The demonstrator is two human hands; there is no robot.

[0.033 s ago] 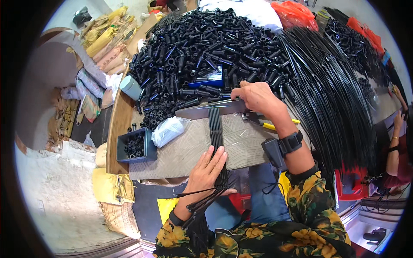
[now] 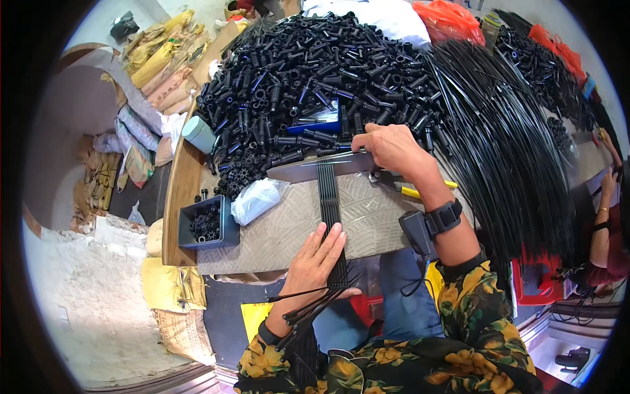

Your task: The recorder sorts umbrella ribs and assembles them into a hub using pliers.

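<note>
A row of thin black rods lies side by side across the front of the table, their far ends at a flat grey metal plate. My left hand rests flat on the rods near the table's front edge, fingers stretched and thumb out to the side. Loose rod ends fan out over that wrist. At the plate's right end, my right hand has its fingers bent over the top edge, gripping it; some fingertips are hidden. Yellow-handled pliers lie under the right wrist.
A large heap of black tubular parts covers the table's back. Long black rods are piled at right. At left stand a grey bin of small parts, a white plastic packet and a pale cup. Another person's arms show far right.
</note>
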